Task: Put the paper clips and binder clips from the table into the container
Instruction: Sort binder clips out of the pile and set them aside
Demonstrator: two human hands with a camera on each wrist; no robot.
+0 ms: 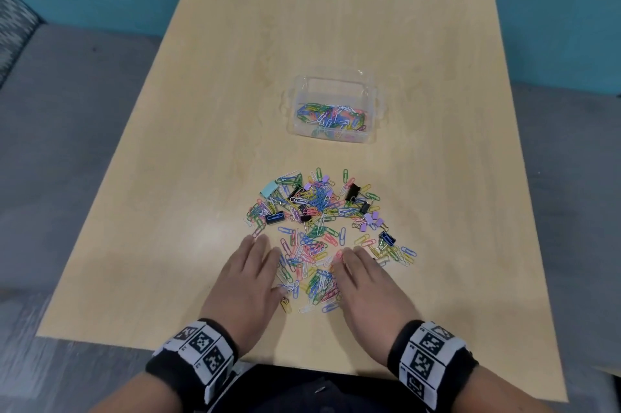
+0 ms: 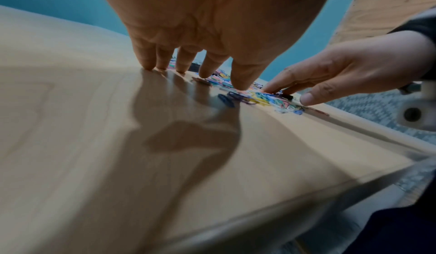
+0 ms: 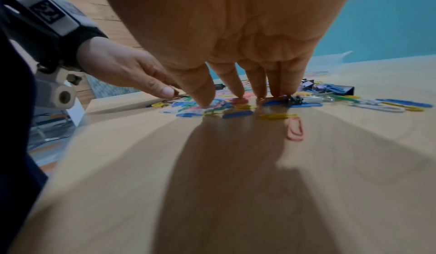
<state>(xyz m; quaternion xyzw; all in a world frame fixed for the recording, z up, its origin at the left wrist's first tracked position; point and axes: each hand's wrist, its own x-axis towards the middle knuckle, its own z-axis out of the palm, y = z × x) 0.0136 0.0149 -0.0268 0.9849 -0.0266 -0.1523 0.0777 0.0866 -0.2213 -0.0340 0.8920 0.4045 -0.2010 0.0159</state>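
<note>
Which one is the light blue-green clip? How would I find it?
Start at the wooden table, then the messy clip pile in front of the clear container. At the pile's far left corner lies the mint binder clip, the only clip of that colour.

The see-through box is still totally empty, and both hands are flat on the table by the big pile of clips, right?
Not quite. The see-through box is not empty: the head view shows a layer of coloured paper clips already inside it. The rest is right: the left hand and right hand lie flat by the big pile of clips.
</note>
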